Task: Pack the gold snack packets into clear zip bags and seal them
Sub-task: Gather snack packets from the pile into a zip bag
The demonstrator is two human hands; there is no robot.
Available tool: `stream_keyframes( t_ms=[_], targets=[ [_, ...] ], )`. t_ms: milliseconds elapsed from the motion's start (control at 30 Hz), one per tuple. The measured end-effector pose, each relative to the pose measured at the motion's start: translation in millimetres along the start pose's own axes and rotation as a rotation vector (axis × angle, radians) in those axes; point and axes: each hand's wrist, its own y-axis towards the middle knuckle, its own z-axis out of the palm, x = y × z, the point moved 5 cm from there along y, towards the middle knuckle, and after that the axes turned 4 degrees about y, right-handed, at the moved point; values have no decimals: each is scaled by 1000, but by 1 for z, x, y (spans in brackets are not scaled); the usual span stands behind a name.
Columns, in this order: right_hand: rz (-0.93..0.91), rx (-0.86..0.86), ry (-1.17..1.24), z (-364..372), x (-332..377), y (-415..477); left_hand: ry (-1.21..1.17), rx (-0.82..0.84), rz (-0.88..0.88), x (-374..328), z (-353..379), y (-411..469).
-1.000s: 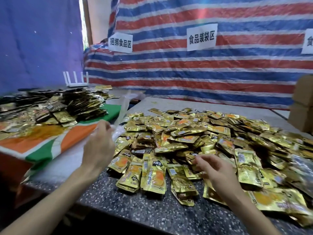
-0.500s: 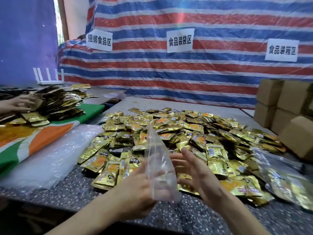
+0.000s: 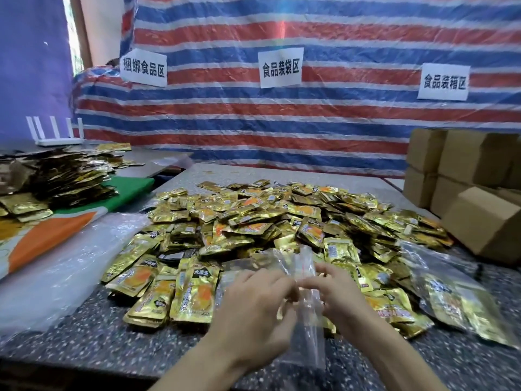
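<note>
Left hand (image 3: 253,311) and right hand (image 3: 342,294) pinching clear zip bag (image 3: 306,325).

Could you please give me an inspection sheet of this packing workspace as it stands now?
Surface: speckled stone table, mostly covered.
Job's things: gold snack packets heaped across the table; clear zip bag, apparently empty, held near the front edge; filled bag lying at right.
Clutter: clear plastic pile at left; cardboard boxes at right.
Hands: left hand and right hand both pinch the bag's top.
Cables: nothing seen.
Surroundings: striped tarpaulin with three paper signs; white router back left.
</note>
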Motion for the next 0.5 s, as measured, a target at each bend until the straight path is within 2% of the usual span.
stream_keyframes(
  t_ms=[67,167,233,400,500],
  targets=[
    [-13,-30,65,-1,4,5,-148,5,-235,10,6,9],
    [-71,30,189,3,12,11,-469,60,-535,31,17,18],
    [-124,81,220,7,16,10,-637,63,-569,37,22,21],
    [-231,151,34,11,28,-12,-725,58,-531,36,24,23],
    [-309,105,-88,5,31,-29,-812,80,-529,26,22,18]
  ],
)
